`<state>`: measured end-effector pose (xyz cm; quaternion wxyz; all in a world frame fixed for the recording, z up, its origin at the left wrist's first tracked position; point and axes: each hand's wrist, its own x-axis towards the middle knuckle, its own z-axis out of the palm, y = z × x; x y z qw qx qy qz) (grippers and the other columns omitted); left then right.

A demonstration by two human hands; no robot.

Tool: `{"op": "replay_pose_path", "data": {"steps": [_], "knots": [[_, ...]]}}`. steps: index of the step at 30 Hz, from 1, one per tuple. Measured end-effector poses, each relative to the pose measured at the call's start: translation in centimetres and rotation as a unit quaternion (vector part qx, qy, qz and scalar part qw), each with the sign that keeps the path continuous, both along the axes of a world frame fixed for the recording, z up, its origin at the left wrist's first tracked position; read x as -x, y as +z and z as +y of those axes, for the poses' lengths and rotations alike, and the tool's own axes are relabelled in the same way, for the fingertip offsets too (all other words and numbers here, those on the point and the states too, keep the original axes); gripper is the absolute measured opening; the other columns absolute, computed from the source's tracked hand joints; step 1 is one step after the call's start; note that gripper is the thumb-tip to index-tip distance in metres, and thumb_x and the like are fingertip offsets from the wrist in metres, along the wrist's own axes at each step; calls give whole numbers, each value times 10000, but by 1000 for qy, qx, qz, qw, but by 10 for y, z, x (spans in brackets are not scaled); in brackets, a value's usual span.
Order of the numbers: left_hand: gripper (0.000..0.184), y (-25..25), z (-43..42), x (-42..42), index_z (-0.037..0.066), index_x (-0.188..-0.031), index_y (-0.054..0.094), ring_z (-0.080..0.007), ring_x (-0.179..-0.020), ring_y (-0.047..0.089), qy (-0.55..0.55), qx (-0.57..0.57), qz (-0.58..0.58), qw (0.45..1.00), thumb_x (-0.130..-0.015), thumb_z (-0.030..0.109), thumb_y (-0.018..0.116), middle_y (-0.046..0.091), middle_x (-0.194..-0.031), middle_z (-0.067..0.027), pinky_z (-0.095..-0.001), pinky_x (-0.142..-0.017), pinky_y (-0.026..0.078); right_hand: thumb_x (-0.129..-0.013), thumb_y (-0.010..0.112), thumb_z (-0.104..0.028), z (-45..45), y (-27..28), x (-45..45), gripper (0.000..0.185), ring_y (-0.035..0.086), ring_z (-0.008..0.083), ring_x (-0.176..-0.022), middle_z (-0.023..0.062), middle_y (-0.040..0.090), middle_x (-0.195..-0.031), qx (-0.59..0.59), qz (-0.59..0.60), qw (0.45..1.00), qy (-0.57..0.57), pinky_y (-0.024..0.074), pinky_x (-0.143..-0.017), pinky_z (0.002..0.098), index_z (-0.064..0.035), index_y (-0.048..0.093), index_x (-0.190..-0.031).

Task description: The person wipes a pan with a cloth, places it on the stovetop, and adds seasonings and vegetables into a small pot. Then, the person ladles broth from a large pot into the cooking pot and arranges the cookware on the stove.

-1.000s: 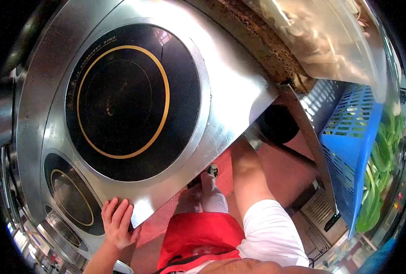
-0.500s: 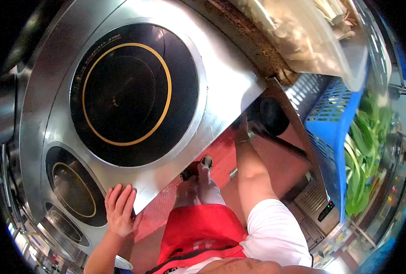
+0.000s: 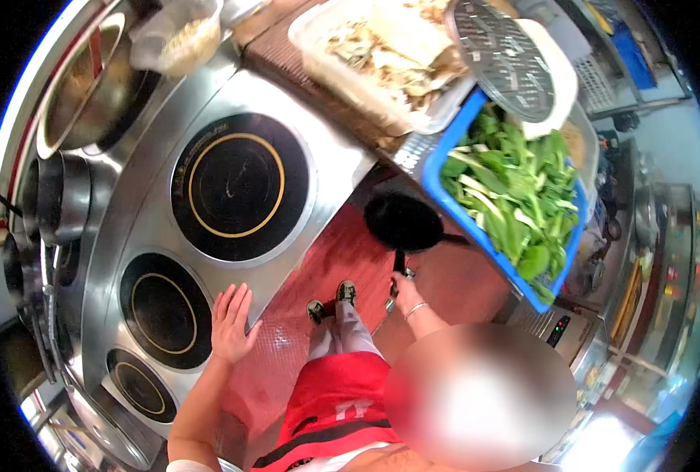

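Observation:
My left hand [image 3: 230, 324] lies flat, fingers stretched out, on the front edge of the stainless steel stove top [image 3: 244, 275]. My right hand [image 3: 408, 293] is closed round the handle of a black frying pan [image 3: 401, 222]. The pan hangs low over the red floor, between the stove's corner and the neighbouring counter. Another dark handle [image 3: 454, 238] juts out to the right of the pan; whether it belongs to a second pan I cannot tell.
Several round black cooktops [image 3: 240, 187] are set in the stove. A blue basket [image 3: 485, 244] of leafy greens [image 3: 515, 189] and a clear tub [image 3: 318, 39] of sliced mushrooms stand on the right counter. Steel pots [image 3: 63, 197] are at the left.
My right hand has come out from under the counter corner, drawing the frying pan into view. My left hand stays on the stove edge. The view has shifted, showing more of the right counter.

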<state>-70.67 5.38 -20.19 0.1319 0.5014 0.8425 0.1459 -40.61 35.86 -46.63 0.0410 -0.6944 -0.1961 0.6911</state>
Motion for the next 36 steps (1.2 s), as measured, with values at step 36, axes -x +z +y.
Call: {"op": "replay_pose_path", "data": {"steps": [36], "knots": [[292,50,72,-263,-35,-1100,598,-188,-955,595,-236,88,-461,851,-909,179,540,630,-1048,-115,-295,-861,451,-832,644,-170,-402,481,-329,172,484,74,-488,3,537,-617,-191,58,948,-248,377,-438,226,-77,506,-788]]}}
